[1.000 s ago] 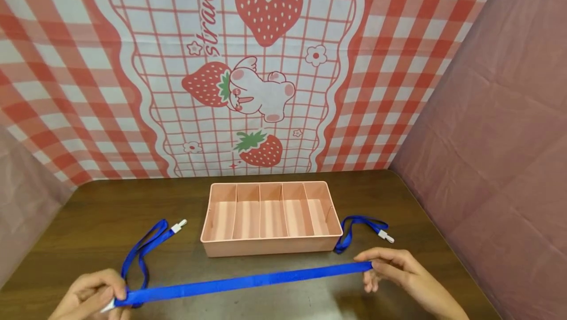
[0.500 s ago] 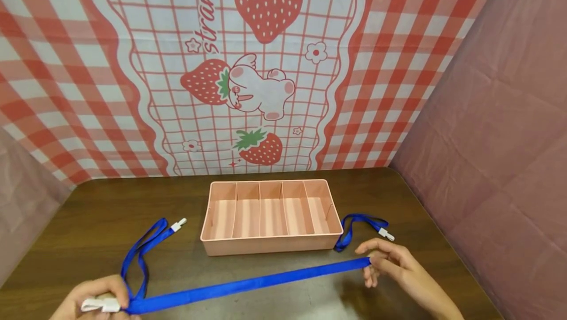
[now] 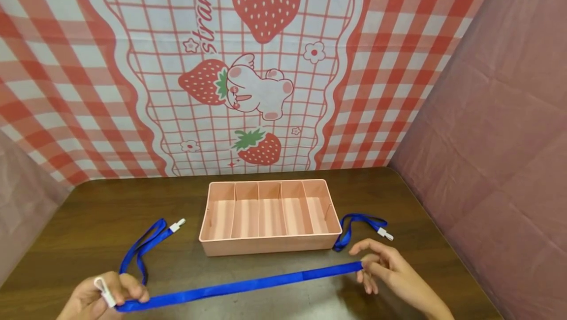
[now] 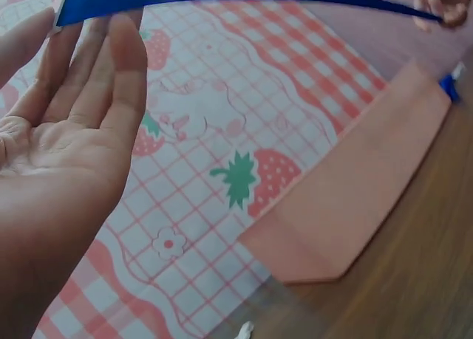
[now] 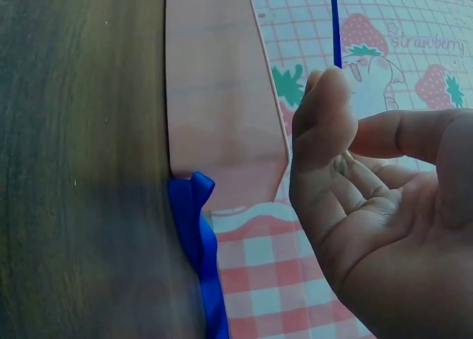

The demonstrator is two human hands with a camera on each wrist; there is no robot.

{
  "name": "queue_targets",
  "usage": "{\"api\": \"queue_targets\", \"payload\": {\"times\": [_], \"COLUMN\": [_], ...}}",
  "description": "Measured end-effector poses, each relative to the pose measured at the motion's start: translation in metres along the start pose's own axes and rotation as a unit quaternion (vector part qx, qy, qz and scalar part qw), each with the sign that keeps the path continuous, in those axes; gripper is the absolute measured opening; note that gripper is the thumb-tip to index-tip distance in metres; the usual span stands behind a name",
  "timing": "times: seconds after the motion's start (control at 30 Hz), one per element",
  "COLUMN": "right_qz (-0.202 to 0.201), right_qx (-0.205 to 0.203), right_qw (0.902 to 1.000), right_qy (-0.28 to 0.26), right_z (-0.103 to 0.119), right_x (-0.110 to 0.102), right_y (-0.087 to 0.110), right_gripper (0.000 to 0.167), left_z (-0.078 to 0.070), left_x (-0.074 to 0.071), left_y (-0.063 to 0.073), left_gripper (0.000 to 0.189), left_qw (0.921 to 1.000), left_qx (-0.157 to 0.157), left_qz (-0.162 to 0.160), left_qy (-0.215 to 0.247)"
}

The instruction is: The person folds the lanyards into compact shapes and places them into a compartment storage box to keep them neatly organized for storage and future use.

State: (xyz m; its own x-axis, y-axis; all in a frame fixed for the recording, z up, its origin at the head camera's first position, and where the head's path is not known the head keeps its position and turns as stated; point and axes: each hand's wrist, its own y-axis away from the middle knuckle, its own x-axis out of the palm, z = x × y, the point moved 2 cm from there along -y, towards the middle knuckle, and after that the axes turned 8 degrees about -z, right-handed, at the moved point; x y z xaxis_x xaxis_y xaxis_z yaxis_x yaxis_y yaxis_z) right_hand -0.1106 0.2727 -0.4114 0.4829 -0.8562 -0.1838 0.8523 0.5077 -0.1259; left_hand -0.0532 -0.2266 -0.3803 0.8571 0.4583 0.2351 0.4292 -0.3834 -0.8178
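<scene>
1. The held lanyard is a flat, bright blue ribbon, smooth and slightly shiny, drawn out nearly straight between the person's 2 hands. It hangs above the tabletop, on the person's side of the tray, and carries a white clip at its left end.
2. The left hand pinches that clip end, thumb against fingers, so its grip is narrow. In the left wrist view its palm faces the camera, with the fingers reaching up to the ribbon.
3. Just beyond the left hand, a looped blue lanyard lies on the tabletop, its white clip pointing away and to the right.
4. At the middle stands a pink tray with 5 compartments side by side, its long sides running left to right.
5. At the tray's right end lies another looped blue lanyard, its white clip pointing right and slightly toward the person.
6. The right hand comes in from the lower right, its narrow grip pinching the ribbon's right end; 1 finger arches out above the pinch.
7. The held lanyard's long axis runs left to right, rising slightly rightward in the head view. Its clip points up and slightly left.
</scene>
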Motion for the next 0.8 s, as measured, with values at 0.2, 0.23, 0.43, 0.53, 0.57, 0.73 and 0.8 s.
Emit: {"api": "queue_targets", "payload": {"times": [0.2,0.23,0.43,0.53,0.57,0.73,0.8], "right_qz": [-0.006,-0.007,-0.041,-0.047,-0.052,-0.065,-0.072], "right_qx": [-0.023,-0.03,-0.033,-0.051,-0.05,-0.05,-0.049], "right_qw": [0.9997,0.9995,0.9984,0.9974,0.9971,0.9958,0.9948], "right_qy": [-0.004,-0.006,0.02,0.021,0.023,0.04,0.053], "right_z": [0.002,0.003,0.007,0.008,0.009,0.017,0.02], "right_x": [0.001,0.002,0.006,0.008,0.008,0.011,0.011], "right_y": [-0.001,-0.001,-0.002,-0.002,-0.003,-0.004,-0.004], "right_gripper": [0.021,0.019,0.014,0.016,0.015,0.014,0.015], "left_z": [0.001,0.0,-0.005,-0.007,-0.008,-0.012,-0.012], "left_x": [-0.011,-0.013,-0.021,-0.021,-0.021,-0.017,-0.016], "left_y": [0.015,0.017,0.026,0.028,0.028,0.03,0.03], "left_gripper": [0.036,0.038,0.04,0.039,0.039,0.04,0.041], "left_qw": [0.999,0.9986,0.9944,0.9923,0.9916,0.9841,0.9805], "left_qx": [-0.002,-0.006,-0.041,-0.055,-0.057,-0.07,-0.07], "left_qz": [-0.031,-0.035,-0.073,-0.086,-0.091,-0.138,-0.149], "left_qy": [-0.032,-0.038,-0.064,-0.071,-0.071,-0.088,-0.107]}}
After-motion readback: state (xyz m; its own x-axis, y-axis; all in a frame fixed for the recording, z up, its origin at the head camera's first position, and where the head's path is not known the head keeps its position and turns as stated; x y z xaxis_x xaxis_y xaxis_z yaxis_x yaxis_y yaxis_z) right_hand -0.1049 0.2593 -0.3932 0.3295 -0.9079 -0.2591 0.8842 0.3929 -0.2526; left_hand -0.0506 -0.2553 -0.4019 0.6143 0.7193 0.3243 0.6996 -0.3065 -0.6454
